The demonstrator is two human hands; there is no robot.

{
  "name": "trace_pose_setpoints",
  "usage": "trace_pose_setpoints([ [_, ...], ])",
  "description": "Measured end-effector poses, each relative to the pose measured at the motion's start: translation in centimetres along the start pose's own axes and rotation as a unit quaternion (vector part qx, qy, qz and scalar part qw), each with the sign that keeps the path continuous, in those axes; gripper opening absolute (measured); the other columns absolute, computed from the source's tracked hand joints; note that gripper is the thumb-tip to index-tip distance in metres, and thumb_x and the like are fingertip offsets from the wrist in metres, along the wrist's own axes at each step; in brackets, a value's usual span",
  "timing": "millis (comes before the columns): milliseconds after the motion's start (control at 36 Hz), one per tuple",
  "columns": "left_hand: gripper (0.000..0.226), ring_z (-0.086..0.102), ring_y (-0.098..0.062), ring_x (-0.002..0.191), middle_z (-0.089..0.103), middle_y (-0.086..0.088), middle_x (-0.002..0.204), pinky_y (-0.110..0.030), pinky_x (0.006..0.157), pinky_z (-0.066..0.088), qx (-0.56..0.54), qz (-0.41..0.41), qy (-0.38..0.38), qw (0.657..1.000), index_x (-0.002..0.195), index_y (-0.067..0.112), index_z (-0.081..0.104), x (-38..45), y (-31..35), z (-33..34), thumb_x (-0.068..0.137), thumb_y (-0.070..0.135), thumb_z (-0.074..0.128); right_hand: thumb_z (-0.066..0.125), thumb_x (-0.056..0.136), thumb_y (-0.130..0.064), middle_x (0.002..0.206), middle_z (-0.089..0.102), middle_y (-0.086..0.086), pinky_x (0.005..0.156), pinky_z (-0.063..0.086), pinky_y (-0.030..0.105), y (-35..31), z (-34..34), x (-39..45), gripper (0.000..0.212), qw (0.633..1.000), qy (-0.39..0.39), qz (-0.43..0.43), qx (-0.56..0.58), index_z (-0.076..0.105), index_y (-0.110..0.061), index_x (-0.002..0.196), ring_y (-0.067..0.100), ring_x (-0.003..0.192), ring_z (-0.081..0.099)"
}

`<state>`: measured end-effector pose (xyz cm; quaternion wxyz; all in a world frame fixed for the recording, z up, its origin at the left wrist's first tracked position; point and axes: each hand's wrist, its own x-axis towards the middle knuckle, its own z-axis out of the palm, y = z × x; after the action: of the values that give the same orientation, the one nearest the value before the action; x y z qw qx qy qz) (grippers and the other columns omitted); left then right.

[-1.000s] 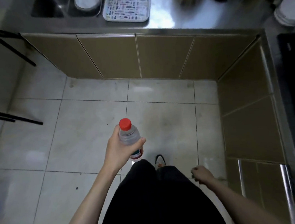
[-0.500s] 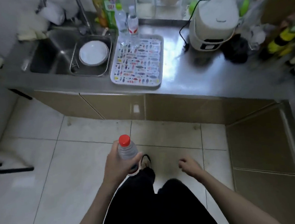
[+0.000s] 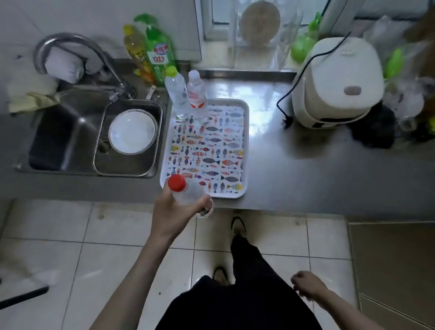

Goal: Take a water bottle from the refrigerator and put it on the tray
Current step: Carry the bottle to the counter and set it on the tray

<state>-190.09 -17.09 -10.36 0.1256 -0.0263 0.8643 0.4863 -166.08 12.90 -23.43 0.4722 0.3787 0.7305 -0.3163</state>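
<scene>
Head view: left hand (image 3: 174,211) grip closed round red-capped water bottle (image 3: 187,193) at tray (image 3: 246,126) near edge, right hand (image 3: 307,284) loosely curled and empty; carry step, next needs lowering upright onto bare tray area.

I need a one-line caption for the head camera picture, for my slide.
Left hand carries a red-capped water bottle toward the fish-patterned tray, where two bottles already stand.

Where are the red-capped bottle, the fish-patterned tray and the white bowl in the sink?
red-capped bottle (image 3: 177,182): head view, on its cap.
fish-patterned tray (image 3: 247,146): head view, right rim.
white bowl (image 3: 131,131): head view, inside centre.
</scene>
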Motion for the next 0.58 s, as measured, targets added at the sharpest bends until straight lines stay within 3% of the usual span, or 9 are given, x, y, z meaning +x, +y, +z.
trace_pose_setpoints([
  [83,0.041,0.076,-0.003,0.091,0.08,0.011,0.096,-0.021,0.082,0.058,-0.015,-0.039,0.017,0.999,0.1,0.049,0.069,3.6,0.7,0.2,0.064,0.052,0.089,0.045,0.091,-0.012,0.071,0.053,0.008,0.065,0.033,0.029,-5.6,-3.2,1.6,0.02,0.999,0.017,-0.037,0.018,0.05,-0.016,0.072,0.021,0.066,0.048],
  [167,0.035,0.073,0.009,0.08,0.078,0.017,0.088,-0.002,0.069,0.05,-0.008,-0.042,0.035,0.999,0.09,0.037,0.07,7.4,1.2,0.1,0.065,0.049,0.09,0.046,0.09,-0.015,0.072,0.057,0.007,0.066,0.036,0.03,-11.6,-6.0,2.7,0.024,0.997,0.009,-0.078,0.02,0.052,-0.018,0.068,0.023,0.068,0.053],
  [194,0.037,0.074,0.005,0.079,0.078,0.011,0.088,-0.006,0.069,0.052,0.001,-0.044,0.033,0.998,0.091,0.028,0.07,8.6,1.3,-0.1,0.066,0.046,0.091,0.046,0.09,-0.015,0.072,0.056,0.007,0.067,0.036,0.03,-13.5,-6.9,2.9,0.026,0.996,0.005,-0.092,0.015,0.049,-0.019,0.065,0.022,0.068,0.052],
  [222,0.037,0.076,-0.004,0.08,0.078,0.001,0.088,-0.019,0.071,0.059,0.007,-0.051,0.025,0.998,0.09,0.022,0.071,9.9,1.3,-0.2,0.067,0.042,0.092,0.046,0.09,-0.014,0.072,0.056,0.008,0.067,0.036,0.03,-15.2,-7.7,3.1,0.027,0.995,0.0,-0.103,0.007,0.048,-0.018,0.063,0.022,0.069,0.051],
  [250,0.038,0.077,-0.017,0.081,0.076,-0.007,0.09,-0.037,0.073,0.063,0.008,-0.057,0.016,0.998,0.091,0.016,0.072,11.2,1.3,-0.4,0.068,0.039,0.093,0.046,0.09,-0.013,0.074,0.056,0.008,0.068,0.037,0.03,-16.8,-8.4,3.2,0.026,0.994,-0.004,-0.11,0.001,0.051,-0.016,0.064,0.021,0.071,0.051],
  [306,0.046,0.075,-0.032,0.086,0.073,-0.016,0.097,-0.052,0.077,0.063,0.015,-0.057,0.018,0.998,0.093,0.009,0.072,14.0,1.4,-0.8,0.066,0.039,0.095,0.048,0.092,-0.013,0.079,0.06,0.005,0.07,0.04,0.029,-19.6,-9.8,3.3,0.023,0.993,-0.003,-0.116,0.006,0.064,-0.01,0.076,0.022,0.076,0.054],
  [417,0.061,0.068,-0.02,0.1,0.068,-0.001,0.108,-0.044,0.089,0.061,0.043,-0.042,0.069,0.996,0.106,0.023,0.068,18.9,1.8,-1.2,0.06,0.053,0.094,0.052,0.088,-0.014,0.081,0.066,0.005,0.067,0.043,0.029,-24.1,-11.6,3.7,0.019,0.992,0.017,-0.121,0.021,0.062,-0.013,0.072,0.022,0.077,0.058],
  [528,0.057,0.068,-0.016,0.102,0.068,0.003,0.107,-0.044,0.089,0.061,0.028,-0.05,0.069,0.996,0.106,0.028,0.066,24.7,0.9,-0.6,0.061,0.057,0.089,0.056,0.092,-0.02,0.092,0.072,0.009,0.071,0.047,0.031,-26.4,-12.2,5.2,0.023,0.994,0.036,-0.095,0.045,0.072,-0.003,0.09,0.027,0.085,0.066],
  [583,0.052,0.067,-0.015,0.101,0.067,0.005,0.106,-0.038,0.085,0.061,0.032,-0.051,0.062,0.996,0.101,0.034,0.062,27.0,0.4,-0.2,0.061,0.057,0.087,0.056,0.093,-0.019,0.091,0.071,0.012,0.069,0.044,0.031,-26.6,-12.1,5.7,0.024,0.995,0.048,-0.073,0.057,0.071,-0.001,0.087,0.027,0.083,0.063],
])
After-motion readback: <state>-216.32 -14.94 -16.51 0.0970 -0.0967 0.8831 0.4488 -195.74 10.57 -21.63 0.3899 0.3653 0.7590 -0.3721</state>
